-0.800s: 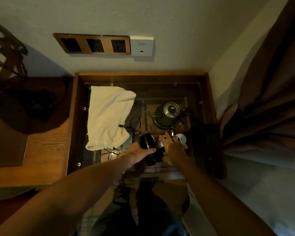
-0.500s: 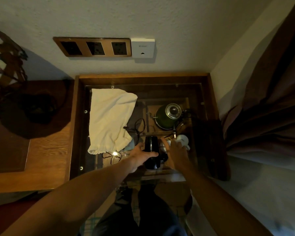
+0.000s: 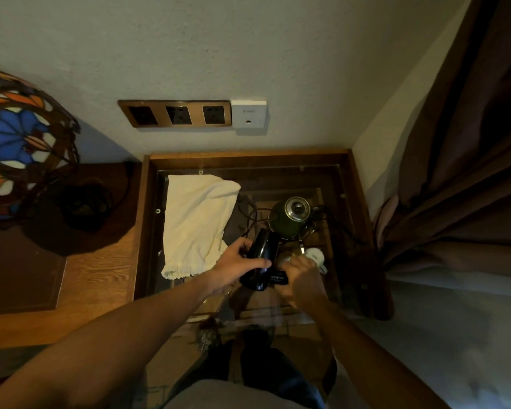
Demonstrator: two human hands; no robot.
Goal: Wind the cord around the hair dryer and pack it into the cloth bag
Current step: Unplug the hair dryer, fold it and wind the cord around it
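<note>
The black hair dryer (image 3: 263, 255) is held just above the glass table (image 3: 348, 261). My left hand (image 3: 236, 265) grips its barrel, thumb across the top. My right hand (image 3: 303, 280) is curled at the folded handle on the dryer's right side; its fingertips are hidden. The black cord (image 3: 250, 215) loops on the glass behind the dryer. The cream cloth bag (image 3: 196, 222) lies flat at the table's left, with its gathered opening toward me.
A green kettle (image 3: 289, 216) and a white cup (image 3: 316, 256) stand beyond my right hand. A stained-glass lamp (image 3: 21, 137) sits on the wooden desk (image 3: 95, 278) at left. Wall sockets (image 3: 174, 115) are above, curtains (image 3: 460, 184) at right.
My left hand has lifted and turned the dryer more upright. My right hand has closed in at the handle. The camera has tilted down and the lamp has come into view.
</note>
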